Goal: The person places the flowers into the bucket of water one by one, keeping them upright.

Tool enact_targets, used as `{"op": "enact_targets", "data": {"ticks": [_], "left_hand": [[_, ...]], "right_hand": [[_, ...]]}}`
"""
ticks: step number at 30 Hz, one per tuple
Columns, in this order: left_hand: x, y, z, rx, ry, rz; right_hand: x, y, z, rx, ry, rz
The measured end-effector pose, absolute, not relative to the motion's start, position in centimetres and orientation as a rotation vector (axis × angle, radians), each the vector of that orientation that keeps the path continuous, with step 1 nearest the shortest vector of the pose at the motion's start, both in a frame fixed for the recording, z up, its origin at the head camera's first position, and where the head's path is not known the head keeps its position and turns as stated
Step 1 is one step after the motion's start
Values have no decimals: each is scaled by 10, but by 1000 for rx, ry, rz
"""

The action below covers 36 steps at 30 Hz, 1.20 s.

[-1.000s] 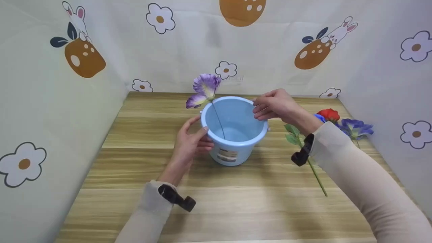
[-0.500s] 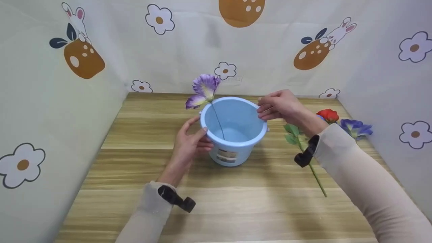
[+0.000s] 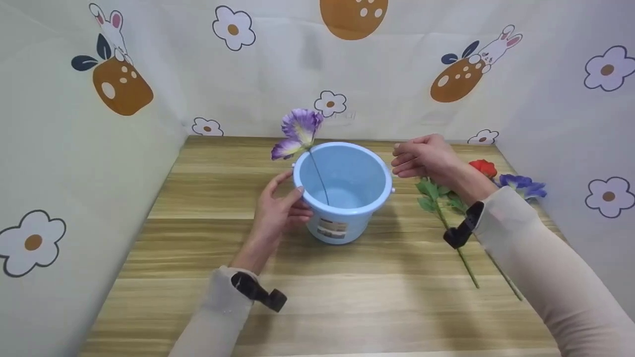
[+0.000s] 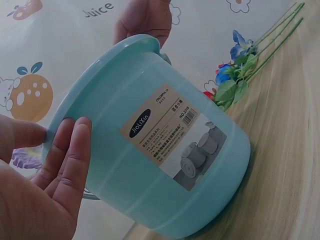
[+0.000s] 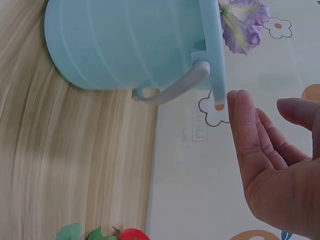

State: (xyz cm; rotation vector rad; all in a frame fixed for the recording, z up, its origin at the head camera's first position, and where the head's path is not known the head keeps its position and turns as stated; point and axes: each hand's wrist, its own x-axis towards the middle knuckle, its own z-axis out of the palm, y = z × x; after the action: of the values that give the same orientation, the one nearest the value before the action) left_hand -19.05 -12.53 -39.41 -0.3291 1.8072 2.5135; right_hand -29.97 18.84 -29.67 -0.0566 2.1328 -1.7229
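Note:
A light blue plastic bucket [image 3: 359,225] stands upright on the wooden table, its label [image 4: 175,137] facing the left wrist camera. My left hand [image 3: 275,206] grips the left side of the rim, thumb at the top edge and fingers against the outer wall. A purple artificial flower [image 3: 301,126] leans in the bucket; its thin stem slants down inside, and the bloom hangs over the back left rim. To the right of the bucket, my right hand [image 3: 426,157] is in the air with loosely bent fingers, holding nothing and apart from the rim [image 5: 212,50].
Artificial flowers lie on the table [image 3: 208,297] at the right, including a red rose [image 3: 482,167] and a blue-purple flower [image 3: 523,186], partly hidden by my right arm. The bucket's handle [image 5: 175,90] hangs behind it. Patterned cloth walls [image 3: 278,74] enclose the table.
My right hand has moved right, away from the bucket's rim, uncovering more of the green leaves and a second stem. The left hand, bucket and purple flower stay in place.

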Motion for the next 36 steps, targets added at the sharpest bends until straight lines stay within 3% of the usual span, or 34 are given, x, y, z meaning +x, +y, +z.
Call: {"op": "enact_targets", "data": {"ticks": [36], "left_hand": [[-190,-126,-396,-319,1843,2504]], "right_hand": [[-299,249,-335,85,2106,-1732]]}}
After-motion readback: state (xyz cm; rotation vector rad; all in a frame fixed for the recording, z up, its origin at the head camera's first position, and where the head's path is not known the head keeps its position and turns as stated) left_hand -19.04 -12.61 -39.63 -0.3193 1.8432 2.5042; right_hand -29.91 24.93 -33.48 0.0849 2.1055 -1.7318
